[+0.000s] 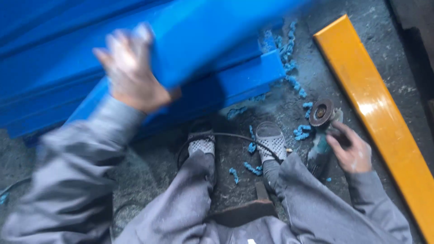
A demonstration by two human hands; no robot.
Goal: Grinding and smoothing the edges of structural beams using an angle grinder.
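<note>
The blue metal beam [190, 49] lies across the upper left of the view, with its near end resting low on the grey concrete floor [149, 171], just in front of the person's two feet. The left hand [131, 68] is laid on the top edge of this beam, fingers spread wide over it and the thumb side toward the body; the hand is blurred, so I cannot tell how firmly it grips. More blue metal fills the top left corner behind the beam.

The right hand [350, 151] is closed around the body of an angle grinder [323, 124], which stands near the floor to the right of the right foot, with its round disc turned upward. A black cable [226, 135] runs from the grinder side over the shoes [269, 140] toward the left.

The floor is rough and dusty, and many small blue paint scraps [289, 58] lie around the end of the beam and between the feet. A long yellow bar [379, 113] lies diagonally at the right, near the grinder but apart from it. Between the beam's end and the yellow bar there is a strip of open floor. Both arms wear grey sleeves [72, 180]; the left arm is stretched up and forward, the right one is bent low beside the knee.
</note>
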